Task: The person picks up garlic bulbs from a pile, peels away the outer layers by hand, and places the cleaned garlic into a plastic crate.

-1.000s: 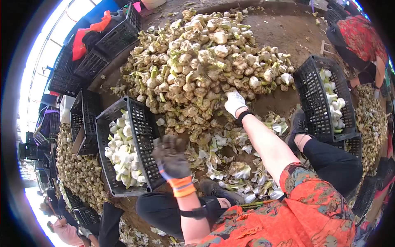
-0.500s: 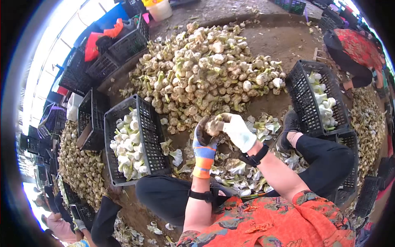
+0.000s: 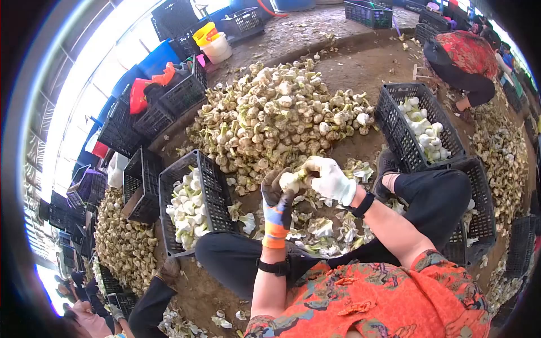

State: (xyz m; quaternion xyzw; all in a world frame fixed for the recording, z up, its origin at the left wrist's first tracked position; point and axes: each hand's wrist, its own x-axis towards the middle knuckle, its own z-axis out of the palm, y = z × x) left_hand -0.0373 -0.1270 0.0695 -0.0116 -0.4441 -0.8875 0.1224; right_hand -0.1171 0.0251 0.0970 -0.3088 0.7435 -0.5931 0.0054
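I am grasping one garlic bulb [image 3: 290, 182] between my hands, in front of my knees. My left grip [image 3: 275, 193], wearing a dark glove with a blue and orange cuff, is cupping the bulb's body with its fingers and thumb. My right grip [image 3: 331, 179], wearing a white glove, is pinching at the stem [image 3: 305, 171] side; I am not seeing enough to tell exactly where its fingertips are pressing.

Beneath my hands, loose skins [image 3: 322, 228] are covering the ground. Ahead of me, a big heap of dirty garlic [image 3: 270, 121] is spreading across the earth. On my left, a black crate [image 3: 215, 191] is holding whiter bulbs [image 3: 187, 209], and on my right a second crate [image 3: 397, 134] is holding more cleaned bulbs [image 3: 428, 135]. Farther off, a person in a red patterned top [image 3: 468, 53] is bending forward near another heap [image 3: 503, 163], and a white bucket [image 3: 218, 50] is standing beyond the garlic.
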